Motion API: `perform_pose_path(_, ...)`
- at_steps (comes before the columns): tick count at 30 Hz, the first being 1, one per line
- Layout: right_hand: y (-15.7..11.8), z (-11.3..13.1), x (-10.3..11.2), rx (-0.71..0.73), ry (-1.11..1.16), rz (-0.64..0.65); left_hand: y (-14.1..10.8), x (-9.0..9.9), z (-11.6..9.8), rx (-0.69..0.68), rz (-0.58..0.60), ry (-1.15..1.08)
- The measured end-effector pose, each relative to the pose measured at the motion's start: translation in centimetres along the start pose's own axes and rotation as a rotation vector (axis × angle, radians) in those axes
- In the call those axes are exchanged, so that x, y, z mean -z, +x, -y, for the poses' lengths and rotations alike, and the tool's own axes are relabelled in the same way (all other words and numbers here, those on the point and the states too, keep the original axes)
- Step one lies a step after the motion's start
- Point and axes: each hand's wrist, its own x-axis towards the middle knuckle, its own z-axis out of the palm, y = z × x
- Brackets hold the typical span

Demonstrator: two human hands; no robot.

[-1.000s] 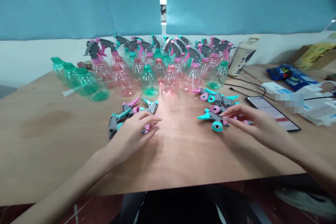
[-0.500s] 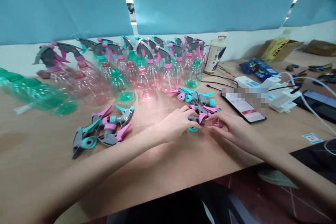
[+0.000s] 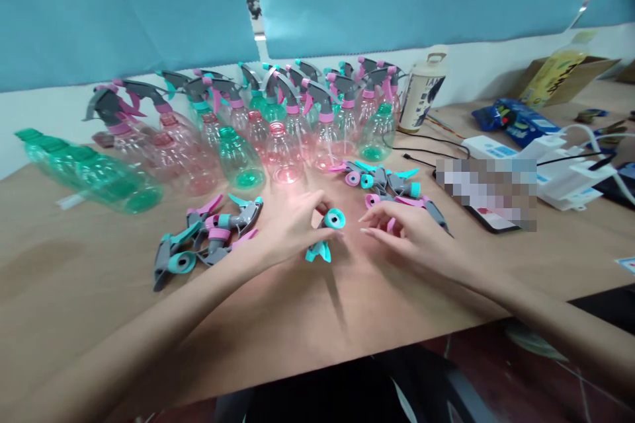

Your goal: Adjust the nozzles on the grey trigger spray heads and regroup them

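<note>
My left hand (image 3: pixel 297 221) grips a grey and teal trigger spray head (image 3: pixel 335 219) between thumb and fingers. Its teal collar faces up and to the right, and a teal part sticks out below my thumb. My right hand (image 3: pixel 409 232) is a little to the right, its thumb and index finger apart with nothing held between them. Just behind it lies a pile of spray heads (image 3: pixel 380 178), grey with pink or teal parts, partly hidden by that hand. A second heap of spray heads (image 3: pixel 182 262) lies left of my left hand, partly covered by my forearm.
Several bottles with spray heads (image 3: pixel 327 139) stand along the back. In front are open bottles, including a green one (image 3: pixel 243 158). Green bottles (image 3: pixel 99 168) stand at the left. A phone (image 3: pixel 496 215), power strip (image 3: pixel 570 185), cables, a cream bottle (image 3: pixel 421 92) and a blue packet (image 3: pixel 520 122) occupy the right.
My left hand has moved left, away from the right-hand pile, with a teal-collared spray head in it. My right hand stays by the pile. The view has shifted slightly.
</note>
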Motion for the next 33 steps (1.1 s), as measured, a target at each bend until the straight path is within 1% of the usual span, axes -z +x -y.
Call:
perform_pose_path(2, 1.3, 0.5, -0.7, 0.046, 0.101, 0.014, -1.4, 0.6, 0.1, 0.023, -0.104, -0.037)
perform_pose_path(6, 3.5, 2.1, -2.6, 0.124, 0.243, 0.015, -4.3, 1.2, 0.0, 0.084, -0.286, 0.014)
perform_pose_path(9, 4.2, 3.7, -4.2, 0.153, 0.297, 0.052, -5.8, 0.8, 0.3, 0.137, -0.345, 0.019)
perform_pose_path(11, 4.3, 4.6, -5.0, 0.188, 0.223, 0.039, -6.4, 0.2, 0.5, 0.138, -0.389, 0.005)
perform_pose_path(14, 4.2, 5.3, -5.6, 0.257, 0.085, -0.021, -6.9, -0.2, 0.7, 0.078, -0.475, 0.050)
perform_pose_path(18, 3.8, 5.5, -5.7, 0.354, 0.058, -0.083, -7.5, 0.1, 0.7, -0.045, -0.575, 0.142)
perform_pose_path(22, 3.0, 5.2, -6.6, 0.396, 0.025, -0.148, -7.7, 0.3, 1.0, -0.093, -0.621, 0.197)
perform_pose_path(24, 2.5, 4.8, -7.3, 0.370, 0.051, -0.141, -7.7, 0.2, 1.2, -0.100, -0.625, 0.211)
perform_pose_path(26, 2.3, 4.4, -7.9, 0.314, 0.132, -0.091, -7.6, 0.1, 1.4, -0.096, -0.631, 0.217)
perform_pose_path(30, 2.5, 4.0, -8.3, 0.118, 0.384, 0.111, -7.6, -0.3, 1.8, -0.093, -0.628, 0.200)
perform_pose_path(33, 2.7, 4.1, -8.2, -0.005, 0.541, 0.209, -7.5, -0.4, 1.9, -0.094, -0.629, 0.185)
